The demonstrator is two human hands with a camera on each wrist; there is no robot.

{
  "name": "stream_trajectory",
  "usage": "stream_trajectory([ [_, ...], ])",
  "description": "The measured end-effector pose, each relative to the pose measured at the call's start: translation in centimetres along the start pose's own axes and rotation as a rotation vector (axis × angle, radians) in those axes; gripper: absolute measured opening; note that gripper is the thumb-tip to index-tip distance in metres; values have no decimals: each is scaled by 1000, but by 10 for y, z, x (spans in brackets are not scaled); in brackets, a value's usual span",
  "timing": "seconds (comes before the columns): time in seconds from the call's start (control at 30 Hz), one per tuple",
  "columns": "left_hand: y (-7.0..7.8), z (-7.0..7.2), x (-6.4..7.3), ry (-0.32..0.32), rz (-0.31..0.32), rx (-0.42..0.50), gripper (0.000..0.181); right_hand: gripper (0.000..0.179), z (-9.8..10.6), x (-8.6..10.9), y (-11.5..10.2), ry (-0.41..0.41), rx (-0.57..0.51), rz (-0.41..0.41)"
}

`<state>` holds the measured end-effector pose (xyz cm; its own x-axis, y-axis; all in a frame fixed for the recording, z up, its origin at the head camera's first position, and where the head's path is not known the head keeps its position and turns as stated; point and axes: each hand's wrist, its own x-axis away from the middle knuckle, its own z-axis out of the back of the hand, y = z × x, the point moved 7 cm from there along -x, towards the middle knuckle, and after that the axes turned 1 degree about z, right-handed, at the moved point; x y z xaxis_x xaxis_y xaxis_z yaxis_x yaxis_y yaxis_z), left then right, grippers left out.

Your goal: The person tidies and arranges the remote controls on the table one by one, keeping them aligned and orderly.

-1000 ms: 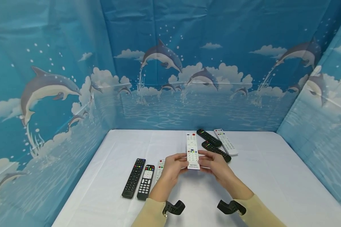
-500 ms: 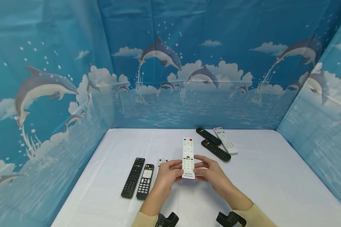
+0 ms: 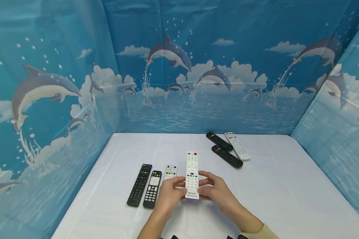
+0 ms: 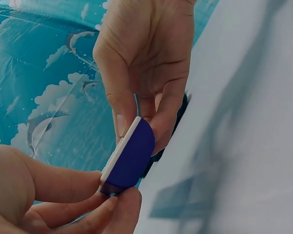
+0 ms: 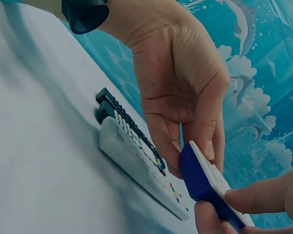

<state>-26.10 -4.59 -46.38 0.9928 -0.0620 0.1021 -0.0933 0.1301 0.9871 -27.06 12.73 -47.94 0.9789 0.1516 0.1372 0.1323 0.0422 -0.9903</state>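
Note:
Between both hands, a white remote control (image 3: 192, 172) is held above the table, its buttons facing up. My left hand (image 3: 170, 194) pinches its left edge near the lower end, thumb on top. My right hand (image 3: 219, 192) grips the opposite edge the same way. The left wrist view shows the blue end of the remote (image 4: 129, 158) under its white face. In the right wrist view, the fingers of both hands meet the remote (image 5: 200, 180) from opposite sides. Another white remote (image 3: 171, 170) lies on the table, partly hidden behind my left hand.
Left of the hands, a long black remote (image 3: 139, 186) and a black remote with white buttons (image 3: 152, 191) lie side by side. At the back right, two black remotes (image 3: 227, 156) and a white remote (image 3: 238, 146) are grouped. Dolphin-print curtains (image 3: 179, 113) surround the white table (image 3: 275, 186).
Both hands have drawn the white remote toward the body and slightly left. More of the white remote on the table now shows. The other remotes have stayed in place.

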Motion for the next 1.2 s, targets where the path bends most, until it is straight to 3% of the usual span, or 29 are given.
stream_trajectory([
  [0.27, -6, 8, 8, 7, 14, -88, 44, 72, -12, 6, 9, -25, -5, -14],
  [0.7, -5, 12, 18, 107, -130, -416, 33, 74, -24, 7, 30, -42, 43, -65],
  [1.2, -7, 12, 19, 94, -111, -501, 30, 74, -29, 8, 35, -28, 71, -92],
])
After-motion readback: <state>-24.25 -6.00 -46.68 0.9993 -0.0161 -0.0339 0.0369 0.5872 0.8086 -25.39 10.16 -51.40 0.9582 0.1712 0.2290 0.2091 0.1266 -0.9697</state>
